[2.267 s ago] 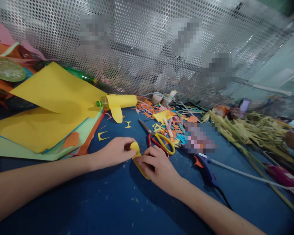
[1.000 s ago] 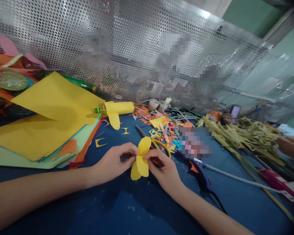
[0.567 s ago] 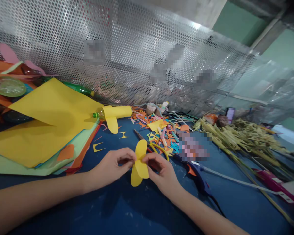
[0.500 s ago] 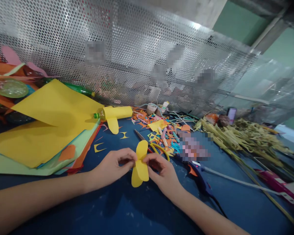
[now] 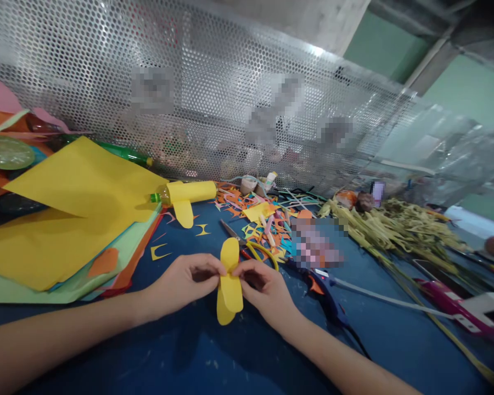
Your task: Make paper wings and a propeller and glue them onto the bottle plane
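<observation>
Yellow paper cut-outs (image 5: 231, 291) with rounded ends hang between my two hands above the blue table. My left hand (image 5: 189, 282) pinches their left edge near the middle. From the other side, my right hand (image 5: 263, 285) pinches the same narrow middle between thumb and forefinger. The lower lobes overlap and stand slightly apart. Just beyond my right hand lie scissors (image 5: 261, 252) with yellow and red handles. Further back, a plastic bottle wrapped in yellow paper (image 5: 193, 192) lies on its side, its green cap pointing left and a yellow flap at its front.
Coloured sheets (image 5: 78, 241) are stacked at left, near a green bottle (image 5: 123, 153). Paper scraps (image 5: 271, 225) spread across the middle. A blue glue gun (image 5: 327, 296) with a cord lies at right, beside dried husks (image 5: 379, 225). A perforated metal screen (image 5: 214, 93) stands behind.
The yellow cut-outs have shifted slightly down and left with both hands, and their lower lobes look longer. The whole view has moved a little; a hand now shows at the far right edge.
</observation>
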`<state>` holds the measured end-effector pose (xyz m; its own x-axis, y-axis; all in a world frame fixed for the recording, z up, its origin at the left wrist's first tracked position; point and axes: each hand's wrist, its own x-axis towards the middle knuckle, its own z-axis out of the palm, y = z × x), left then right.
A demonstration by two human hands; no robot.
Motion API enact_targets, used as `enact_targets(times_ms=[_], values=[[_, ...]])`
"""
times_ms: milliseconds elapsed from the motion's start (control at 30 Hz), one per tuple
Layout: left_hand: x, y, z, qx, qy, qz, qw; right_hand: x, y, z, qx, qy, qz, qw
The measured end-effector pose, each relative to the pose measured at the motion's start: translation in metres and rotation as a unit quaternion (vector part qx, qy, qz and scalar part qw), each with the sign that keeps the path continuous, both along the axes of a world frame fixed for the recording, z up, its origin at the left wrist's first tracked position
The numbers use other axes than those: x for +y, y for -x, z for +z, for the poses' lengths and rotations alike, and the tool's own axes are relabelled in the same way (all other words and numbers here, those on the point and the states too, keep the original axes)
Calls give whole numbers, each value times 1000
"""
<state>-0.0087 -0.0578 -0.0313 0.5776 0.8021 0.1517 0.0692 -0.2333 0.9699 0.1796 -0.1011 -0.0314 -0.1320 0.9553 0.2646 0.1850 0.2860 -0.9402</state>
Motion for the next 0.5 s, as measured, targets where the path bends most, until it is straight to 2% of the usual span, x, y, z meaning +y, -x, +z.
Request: enact_targets(times_ms=[233, 367, 500], values=[[0, -1, -2, 10, 5, -6, 1000, -1, 0, 9, 62, 76, 7, 995], [-2, 0, 2, 51, -47, -17, 997, 3, 0, 4, 49, 101, -5, 994], [-3, -1, 4, 68, -65, -20, 995, 5, 0, -2, 64, 96, 7, 993]])
